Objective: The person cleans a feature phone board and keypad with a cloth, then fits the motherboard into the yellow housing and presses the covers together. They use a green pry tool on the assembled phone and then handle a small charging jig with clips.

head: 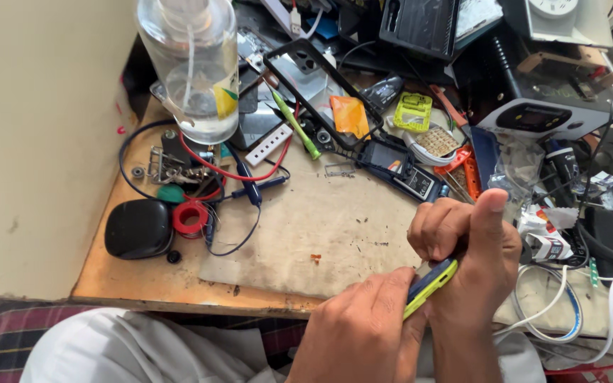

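Both my hands hold a small phone [431,285] with a yellow-green edge and a dark blue face, just over the near edge of the wooden bench [108,269]. My right hand [473,245] wraps around its upper end, fingers curled and thumb pointing up. My left hand [363,330] comes up from below, and its fingertips press on the phone's lower end. Most of the phone is hidden between the hands.
A worn beige mat [306,227] lies on the bench. Behind it are a clear liquid bottle [191,67], a green screwdriver [296,124], a black phone frame [321,89], an opened handset [402,170], a red wire spool [190,217], a black oval case [138,228], white cables [555,312] and a black bench instrument [540,106].
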The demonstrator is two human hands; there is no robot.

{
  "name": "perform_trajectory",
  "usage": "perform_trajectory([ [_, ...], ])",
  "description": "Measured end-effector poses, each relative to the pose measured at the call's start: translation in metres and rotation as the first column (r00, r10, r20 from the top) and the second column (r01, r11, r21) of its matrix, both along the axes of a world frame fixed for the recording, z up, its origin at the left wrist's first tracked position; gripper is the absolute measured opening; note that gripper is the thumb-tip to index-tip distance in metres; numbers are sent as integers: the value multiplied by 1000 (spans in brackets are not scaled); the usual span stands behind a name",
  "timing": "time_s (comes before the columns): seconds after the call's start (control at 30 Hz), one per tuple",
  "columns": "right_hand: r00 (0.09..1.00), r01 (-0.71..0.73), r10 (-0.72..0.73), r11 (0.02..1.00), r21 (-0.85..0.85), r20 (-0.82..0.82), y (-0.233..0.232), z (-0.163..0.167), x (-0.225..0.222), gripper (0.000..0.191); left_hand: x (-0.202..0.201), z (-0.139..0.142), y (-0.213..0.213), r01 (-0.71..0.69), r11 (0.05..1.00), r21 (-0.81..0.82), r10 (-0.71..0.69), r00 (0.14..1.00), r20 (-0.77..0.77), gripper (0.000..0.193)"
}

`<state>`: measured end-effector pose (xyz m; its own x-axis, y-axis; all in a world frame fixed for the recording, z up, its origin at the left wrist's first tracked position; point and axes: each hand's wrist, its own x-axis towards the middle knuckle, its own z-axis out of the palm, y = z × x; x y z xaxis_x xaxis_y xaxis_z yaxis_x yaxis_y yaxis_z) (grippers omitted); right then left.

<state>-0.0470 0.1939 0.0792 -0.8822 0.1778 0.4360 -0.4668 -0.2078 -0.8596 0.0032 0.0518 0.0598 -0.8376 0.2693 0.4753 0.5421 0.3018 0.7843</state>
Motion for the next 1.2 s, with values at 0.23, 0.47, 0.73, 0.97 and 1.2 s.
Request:
perform_trajectory([
  [0.23, 999, 47, -47, 996, 76, 2, -2, 1, 5, 76, 5, 5, 1, -6, 998, -55, 9, 999, 52, 39],
  [0.47, 995, 98, -100, 982, 160, 9, -3, 1, 8, 81, 10, 11, 2, -18, 999, -43, 19, 1000, 21, 37],
  [0.73, 991, 135, -136, 982, 135, -7, -5, 3, 10, 76, 9, 13, 4, 42, 995, -89, -32, 994, 103, 33],
  [0.97, 988, 137, -133, 989, -53, 81, 4, -9, 8, 75, 0, 18, -16, 11, 997, 77, -13, 1000, 25, 36],
  [1.2, 997, -40, 55, 963, 266, -50, 7, 8, -1, 52, -28, 21, -53, 27, 993, 112, -35, 997, 72, 24],
])
